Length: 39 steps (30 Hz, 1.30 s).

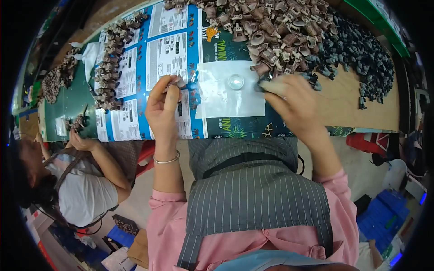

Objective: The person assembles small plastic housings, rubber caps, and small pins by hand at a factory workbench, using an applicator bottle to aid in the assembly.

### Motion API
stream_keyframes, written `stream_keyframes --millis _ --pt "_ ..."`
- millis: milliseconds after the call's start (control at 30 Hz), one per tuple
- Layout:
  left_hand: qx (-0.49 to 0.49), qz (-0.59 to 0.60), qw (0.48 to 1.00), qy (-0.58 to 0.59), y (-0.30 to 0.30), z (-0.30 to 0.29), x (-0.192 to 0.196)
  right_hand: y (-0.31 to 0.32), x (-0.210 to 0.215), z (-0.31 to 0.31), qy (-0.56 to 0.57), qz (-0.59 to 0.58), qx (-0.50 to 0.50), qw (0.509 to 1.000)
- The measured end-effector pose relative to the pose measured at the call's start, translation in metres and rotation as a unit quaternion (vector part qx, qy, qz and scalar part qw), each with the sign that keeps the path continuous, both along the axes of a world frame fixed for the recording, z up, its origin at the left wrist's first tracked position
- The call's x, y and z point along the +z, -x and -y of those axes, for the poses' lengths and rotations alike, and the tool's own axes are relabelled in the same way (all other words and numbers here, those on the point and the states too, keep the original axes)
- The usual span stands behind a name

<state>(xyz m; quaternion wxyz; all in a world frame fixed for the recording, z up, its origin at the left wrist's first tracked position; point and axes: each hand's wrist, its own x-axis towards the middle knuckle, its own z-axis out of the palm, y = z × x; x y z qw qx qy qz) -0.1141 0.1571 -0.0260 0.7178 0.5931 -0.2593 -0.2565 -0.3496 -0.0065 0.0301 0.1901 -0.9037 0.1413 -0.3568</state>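
Observation:
My left hand [163,105] is closed, pinching a small brown plastic piece [176,81] between thumb and fingertips above the printed sheets. On the other side, my right hand [294,100] is smeared by motion, its fingers closed around a small dark grey plastic part [261,84]. Between the two hands lies a whitish plastic sheet [221,103], flat on the table. A small round clear dish [235,81] stands on it, close to the right fingertips. Beyond my right hand a heap of brown plastic toy parts [275,34] spreads out, next to a pile of dark grey parts [357,56].
Rows of brown figures [107,74] stand on the blue-and-white printed sheets [166,54] at left. Further left are another brown pile [61,74] and a co-worker [83,185] with hands at the table edge. Bare brown board [348,106] shows at right.

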Motion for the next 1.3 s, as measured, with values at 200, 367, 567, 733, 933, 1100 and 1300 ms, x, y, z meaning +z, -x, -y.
stream_keyframes --millis 200,367,567,733,933,1100,1300 --pt "0.016 -0.018 1.0 0.001 0.006 -0.01 -0.001 -0.04 -0.023 -0.009 0.055 -0.082 -0.002 0.995" --pt "-0.007 -0.023 0.999 0.023 0.005 -0.012 -0.002 -0.043 -0.018 -0.011 0.066 -0.107 0.034 0.991" --pt "-0.017 -0.029 0.999 0.016 0.007 -0.009 0.002 -0.04 -0.018 -0.008 0.062 -0.109 0.027 0.992" --pt "-0.038 -0.067 0.997 0.007 0.011 -0.008 0.008 -0.038 -0.02 -0.006 0.059 -0.104 0.03 0.992" --pt "-0.072 -0.118 0.99 0.0 0.026 0.006 0.016 -0.034 -0.014 -0.004 0.033 -0.093 0.031 0.995" --pt "-0.106 -0.11 0.988 0.0 0.036 0.014 0.019 -0.034 -0.013 -0.007 0.019 -0.03 0.014 0.999" --pt "-0.102 -0.076 0.992 -0.005 0.044 0.019 0.02 -0.033 -0.01 -0.005 0.027 0.02 0.016 0.999"
